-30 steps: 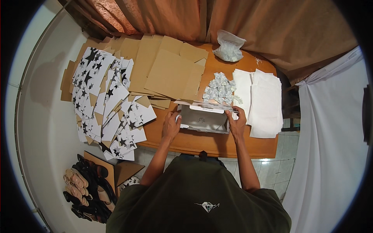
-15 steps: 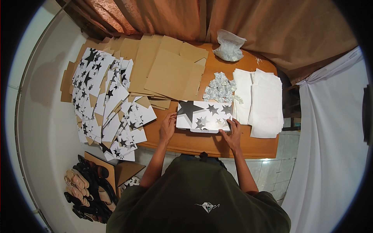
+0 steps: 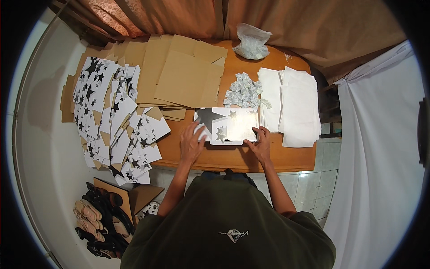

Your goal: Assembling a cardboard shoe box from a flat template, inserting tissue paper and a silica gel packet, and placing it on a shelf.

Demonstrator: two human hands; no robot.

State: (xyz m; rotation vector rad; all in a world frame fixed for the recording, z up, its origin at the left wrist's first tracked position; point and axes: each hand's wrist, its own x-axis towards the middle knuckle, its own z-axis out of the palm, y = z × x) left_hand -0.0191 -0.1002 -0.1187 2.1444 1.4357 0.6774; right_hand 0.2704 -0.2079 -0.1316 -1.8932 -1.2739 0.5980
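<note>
Wooden table, white star-printed box, left hand, right hand pressing it

Brown wooden desk against rust-orange draped curtains. White hanging sheet far off to the right. Pale tiled floor below the desk edge. Open brown cardboard box of sandals low on the left, on a pale surface.

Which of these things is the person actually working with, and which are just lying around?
In use:
left hand
right hand
white star-printed box

Lying about:
brown cardboard sheets
star-printed flat blanks
small sachets
white paper stack
plastic bag
shoes
</note>
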